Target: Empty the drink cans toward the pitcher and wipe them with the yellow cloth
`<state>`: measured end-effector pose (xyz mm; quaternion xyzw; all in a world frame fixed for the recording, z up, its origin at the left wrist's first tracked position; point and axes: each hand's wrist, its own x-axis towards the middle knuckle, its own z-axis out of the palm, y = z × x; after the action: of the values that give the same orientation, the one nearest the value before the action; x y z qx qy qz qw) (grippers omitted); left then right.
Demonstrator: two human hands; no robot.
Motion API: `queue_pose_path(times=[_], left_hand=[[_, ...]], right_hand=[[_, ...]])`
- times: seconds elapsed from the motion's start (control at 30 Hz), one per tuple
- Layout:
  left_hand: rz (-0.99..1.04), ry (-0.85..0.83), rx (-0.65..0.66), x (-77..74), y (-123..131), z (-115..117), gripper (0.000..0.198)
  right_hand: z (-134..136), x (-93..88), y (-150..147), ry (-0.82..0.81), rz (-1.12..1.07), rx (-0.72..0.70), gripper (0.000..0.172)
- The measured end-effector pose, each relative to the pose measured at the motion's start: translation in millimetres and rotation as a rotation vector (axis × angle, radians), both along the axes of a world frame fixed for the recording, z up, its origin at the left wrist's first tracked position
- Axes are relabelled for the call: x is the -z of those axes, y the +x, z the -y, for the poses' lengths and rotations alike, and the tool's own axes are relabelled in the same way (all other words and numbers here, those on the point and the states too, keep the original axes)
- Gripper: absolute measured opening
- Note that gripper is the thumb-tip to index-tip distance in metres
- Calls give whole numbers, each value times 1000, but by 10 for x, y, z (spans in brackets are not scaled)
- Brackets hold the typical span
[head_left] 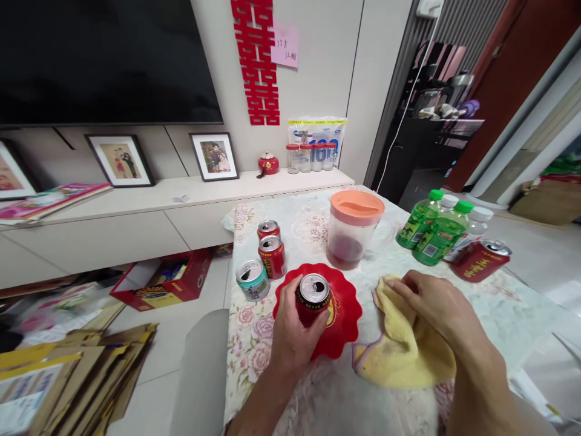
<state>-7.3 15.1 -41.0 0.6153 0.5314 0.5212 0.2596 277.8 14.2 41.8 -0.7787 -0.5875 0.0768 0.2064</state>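
spill risk: our left hand [290, 333] grips the opened can [313, 297] standing on the red plate [347, 321]; our right hand [431, 303] clutches a cloth [403, 354] just right of that plate. tilting the can could slop drink out.

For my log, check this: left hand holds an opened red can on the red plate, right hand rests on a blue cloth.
Not blue: the head view shows the right hand on a yellow cloth. The left hand, opened red can and red plate are right.
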Motion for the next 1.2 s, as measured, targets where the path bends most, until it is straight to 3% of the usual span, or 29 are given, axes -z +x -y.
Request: queue_pose_path(times=[0.1,0.2,0.33,0.47,0.53,0.63,0.73,0.87,1.03,1.2], left_hand=[[13,-40,11,-25,-1,17,71],[26,-60,-3,-73,41,25,83],[87,-137,-41,-182,168,14,98],[108,-196,-80,-244,290,1,80],[79,-163,-89,-230,324,8,69],[23,-61,-53,-172,340,36,68],[-21,11,-8,-103,338,65,70],[-31,48,-17,-10,355,79,69],[-80,120,-18,90,396,89,77],[-84,144,-13,148,412,101,75]], right_hand=[[10,133,-33,-248,142,-72,40],[-1,203,-3,-268,150,-147,27],[11,226,94,-264,153,-229,26],[75,190,167,-36,16,-282,28],[131,143,161,128,-126,-294,36],[220,42,76,275,-313,-302,42],[271,-61,-93,423,-421,-329,34],[252,-125,-396,606,-393,-409,16],[159,-43,-737,669,-305,-530,9],[116,59,-856,583,-256,-714,6]])
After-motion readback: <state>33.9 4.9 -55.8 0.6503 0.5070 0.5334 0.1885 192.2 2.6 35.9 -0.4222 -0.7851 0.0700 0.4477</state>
